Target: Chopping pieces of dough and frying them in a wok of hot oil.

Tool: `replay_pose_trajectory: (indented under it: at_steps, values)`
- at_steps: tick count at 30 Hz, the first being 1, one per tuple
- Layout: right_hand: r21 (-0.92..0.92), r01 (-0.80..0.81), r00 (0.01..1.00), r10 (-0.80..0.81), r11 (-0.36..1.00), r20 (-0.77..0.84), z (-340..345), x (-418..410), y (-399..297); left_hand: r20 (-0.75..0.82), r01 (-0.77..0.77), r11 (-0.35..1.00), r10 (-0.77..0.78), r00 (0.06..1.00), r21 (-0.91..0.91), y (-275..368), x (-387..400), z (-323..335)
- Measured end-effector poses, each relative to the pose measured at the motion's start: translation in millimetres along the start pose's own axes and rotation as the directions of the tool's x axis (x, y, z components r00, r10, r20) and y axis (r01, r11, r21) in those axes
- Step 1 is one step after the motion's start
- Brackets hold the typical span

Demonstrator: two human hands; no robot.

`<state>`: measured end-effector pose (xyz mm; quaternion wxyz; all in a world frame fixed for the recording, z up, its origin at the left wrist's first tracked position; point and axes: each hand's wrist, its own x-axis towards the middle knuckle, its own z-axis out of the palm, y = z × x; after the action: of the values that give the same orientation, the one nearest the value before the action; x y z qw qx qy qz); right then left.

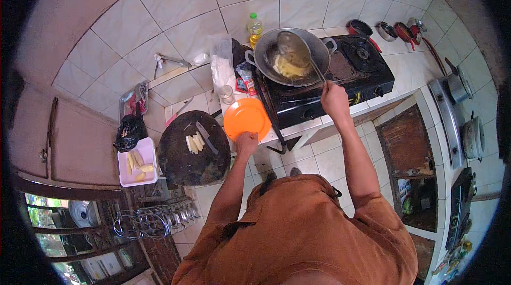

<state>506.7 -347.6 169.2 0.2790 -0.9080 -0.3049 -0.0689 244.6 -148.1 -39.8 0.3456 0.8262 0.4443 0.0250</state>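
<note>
My right hand (334,100) grips the handle of a metal skimmer (293,47), whose round head is inside a wok (265,51) on the black gas stove (295,103). Pale yellow strips of food (289,68) lie in oil in the wok, beside the skimmer's head. With its fingers on the near rim, my left hand (247,143) holds an orange plastic plate (246,118) at the counter's edge, left of the stove. The plate holds nothing. Further left, a knife (206,138) and several pale cut pieces (195,143) rest on a dark round board (191,171).
A bottle of oil (254,29) stands behind the wok, and a glass (226,95) is close to the plate. Peeled pieces fill part of a pink tub (137,183) at left. Small red pans (360,27) sit at the back right, near the unused burner (361,54).
</note>
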Motion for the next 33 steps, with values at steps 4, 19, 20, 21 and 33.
replay_pose_trajectory:
  at_steps: [4,19,20,21,33]
  values:
    - [0.006,-0.073,0.995,0.073,0.997,-0.068,-15,7,4,-0.025,-0.034,0.998,0.035,0.999,0.053,-7,3,4]
    - [-0.031,-0.018,0.999,0.019,0.999,0.033,-14,8,20,-0.035,-0.02,1.0,0.02,0.999,-0.015,1,1,7]
    - [-0.067,-0.032,0.999,0.034,0.997,0.025,-14,12,28,-0.027,-0.024,1.0,0.024,0.999,-0.013,5,1,8]
    - [-0.063,-0.027,0.999,0.029,0.998,0.026,-14,17,30,-0.032,-0.051,0.999,0.05,0.998,-0.008,-1,4,10]
    - [0.043,-0.03,1.0,0.03,0.999,-0.002,-32,10,16,-0.075,-0.045,0.998,0.047,0.996,0.032,-11,6,13]
